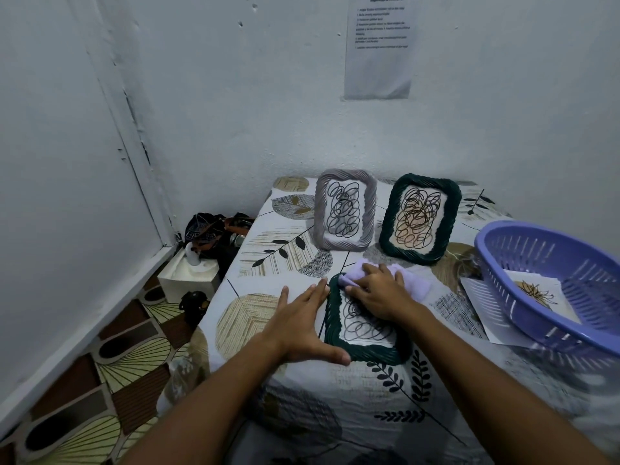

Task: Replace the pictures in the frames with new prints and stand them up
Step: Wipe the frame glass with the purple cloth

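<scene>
A dark green frame (364,322) lies flat on the counter (295,391), near its front edge, with a scribble print showing in it. The left hand (303,325) lies flat on the counter just left of this frame, fingers straight, the thumb stretched along the frame's near left corner and touching it. The right hand (380,293) rests over the frame's far end, fingers spread and bent down onto a lilac cloth (412,283), pressing it against the frame's top edge and glass.

Behind the flat frame, two more stand upright: a grey frame (345,214) to the back left and a second green frame (419,218) to the back right, each holding a scribble print and standing close beside the other without touching.

Right of the flat frame sits a lilac basket (536,283), tilted, with a flower print (535,293) inside it; more paper (476,297) lies under its near side.

Left of the flat frame, beyond the counter's edge, a white box (188,280) and dark bags (214,229) sit on the patterned floor. A printed sheet (379,45) hangs on the wall well above the standing frames.
</scene>
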`<state>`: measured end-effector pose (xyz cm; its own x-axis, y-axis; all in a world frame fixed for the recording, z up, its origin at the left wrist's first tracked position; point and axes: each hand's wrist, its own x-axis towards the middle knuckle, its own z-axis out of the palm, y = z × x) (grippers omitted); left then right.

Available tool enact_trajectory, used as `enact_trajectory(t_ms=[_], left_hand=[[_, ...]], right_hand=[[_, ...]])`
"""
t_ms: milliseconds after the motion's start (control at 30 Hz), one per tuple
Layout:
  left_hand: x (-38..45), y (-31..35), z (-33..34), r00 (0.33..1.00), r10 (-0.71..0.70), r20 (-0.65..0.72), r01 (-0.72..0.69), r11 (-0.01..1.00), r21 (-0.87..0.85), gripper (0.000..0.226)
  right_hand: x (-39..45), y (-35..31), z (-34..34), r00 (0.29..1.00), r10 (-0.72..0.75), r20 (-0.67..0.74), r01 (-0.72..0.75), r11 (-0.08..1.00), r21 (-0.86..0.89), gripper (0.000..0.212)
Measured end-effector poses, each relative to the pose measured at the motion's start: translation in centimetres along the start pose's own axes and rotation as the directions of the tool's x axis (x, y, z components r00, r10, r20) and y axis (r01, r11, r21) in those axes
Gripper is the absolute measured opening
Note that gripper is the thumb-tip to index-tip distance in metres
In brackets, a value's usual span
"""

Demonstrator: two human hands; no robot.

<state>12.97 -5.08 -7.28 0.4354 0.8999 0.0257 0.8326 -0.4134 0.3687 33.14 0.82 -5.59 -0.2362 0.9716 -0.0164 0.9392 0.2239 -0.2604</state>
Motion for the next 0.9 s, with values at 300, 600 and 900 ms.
enact_trajectory(t_ms=[300,600,900], left_hand=[[-0.3,0.3,-0.3,1.000,-0.003,-0.003,0.003,1.000,-0.029,0.145],[-0.2,0.2,-0.1,1.000,0.002,-0.022,-0.002,1.000,-0.016,0.142],[-0.8,1.2,-0.8,0.998,-0.060,0.034,0.059,0.998,0.023,0.135]], right_hand=[[-3.4,-0.8,-0.3,0.993,-0.110,0.037,0.110,0.994,-0.009,0.043],[-0.7,-0.6,0.1,1.000,0.022,-0.017,-0.022,1.000,0.023,0.044],[-5.0,-1.2,0.3,0.996,-0.083,0.016,0.083,0.996,0.016,0.042]])
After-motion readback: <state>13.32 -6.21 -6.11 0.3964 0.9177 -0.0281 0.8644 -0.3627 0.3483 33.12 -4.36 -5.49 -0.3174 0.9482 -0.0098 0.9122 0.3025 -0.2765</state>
